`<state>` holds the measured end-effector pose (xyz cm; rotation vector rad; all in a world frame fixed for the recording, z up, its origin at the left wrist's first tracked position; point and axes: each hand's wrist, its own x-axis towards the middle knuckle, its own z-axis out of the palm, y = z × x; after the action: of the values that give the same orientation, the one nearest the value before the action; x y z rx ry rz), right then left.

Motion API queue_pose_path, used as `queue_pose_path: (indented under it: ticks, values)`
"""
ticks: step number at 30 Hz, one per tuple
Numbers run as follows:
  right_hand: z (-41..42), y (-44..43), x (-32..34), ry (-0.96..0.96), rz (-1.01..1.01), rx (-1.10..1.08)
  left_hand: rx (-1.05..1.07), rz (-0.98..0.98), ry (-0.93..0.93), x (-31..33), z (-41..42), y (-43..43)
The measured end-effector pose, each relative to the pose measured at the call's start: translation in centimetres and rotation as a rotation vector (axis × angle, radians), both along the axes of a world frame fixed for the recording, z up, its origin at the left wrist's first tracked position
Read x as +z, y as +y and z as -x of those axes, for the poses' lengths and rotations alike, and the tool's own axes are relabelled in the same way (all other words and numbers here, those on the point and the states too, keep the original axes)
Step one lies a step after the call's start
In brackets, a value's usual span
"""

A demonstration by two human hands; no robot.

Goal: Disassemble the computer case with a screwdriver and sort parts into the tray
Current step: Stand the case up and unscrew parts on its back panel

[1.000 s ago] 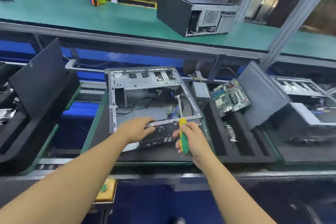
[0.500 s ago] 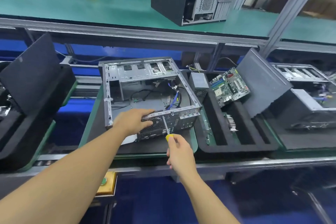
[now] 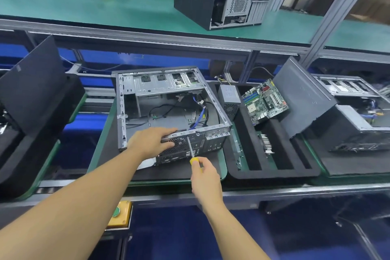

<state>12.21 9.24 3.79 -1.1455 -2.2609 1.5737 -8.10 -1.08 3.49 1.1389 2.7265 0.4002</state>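
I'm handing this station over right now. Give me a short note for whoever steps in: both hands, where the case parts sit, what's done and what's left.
Left hand: pressed on the near rear panel of the open computer case, steadying it.
Right hand: gripping the screwdriver, tip up against the rear panel's top edge.
Tray, right of the case: motherboard leaning in it, power supply at its far left corner, a small card in a slot.
Done: side cover off, motherboard and power supply out.
Left: the rear panel fastener under the tip, the cables inside; whether other screws remain I cannot tell.
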Motion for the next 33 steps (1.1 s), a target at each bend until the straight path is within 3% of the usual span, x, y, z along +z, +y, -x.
queue_pose_path:
  ticks: [5, 11, 13, 16, 18, 24, 28, 33]
  values:
    - [-0.3, 0.2, 0.3, -0.041, -0.106, -0.004, 0.005, 0.0, -0.013, 0.1, -0.1, 0.0]
    - [0.4, 0.5, 1.3, -0.292, -0.525, 0.057, 0.011, 0.005, -0.029, 0.3, -0.2, 0.1]
    - [0.8, 0.9, 1.5, -0.26, -0.36, 0.072, 0.015, 0.013, -0.026, 0.3, -0.2, 0.2]
    - [1.1, 2.5, 2.0, -0.161, 0.323, 0.0, 0.035, 0.024, -0.054, 0.4, -0.1, 0.4]
    - [0.8, 3.6, 2.1, -0.17, 0.59, 0.022, 0.036, 0.023, -0.074, 0.4, -0.1, 0.8]
    - [-0.6, 5.0, 1.0, 0.057, 1.01, 0.116, 0.056, -0.024, -0.063, 0.6, -0.5, 1.0]
    - [-1.7, 5.1, -0.2, 0.128, 1.035, 0.12, 0.057, -0.028, -0.077, 0.8, -0.5, 0.9]
    - [-1.4, 4.4, -0.9, 0.153, 1.243, 0.098, 0.06, -0.022, -0.064, 0.8, -0.5, 0.9]
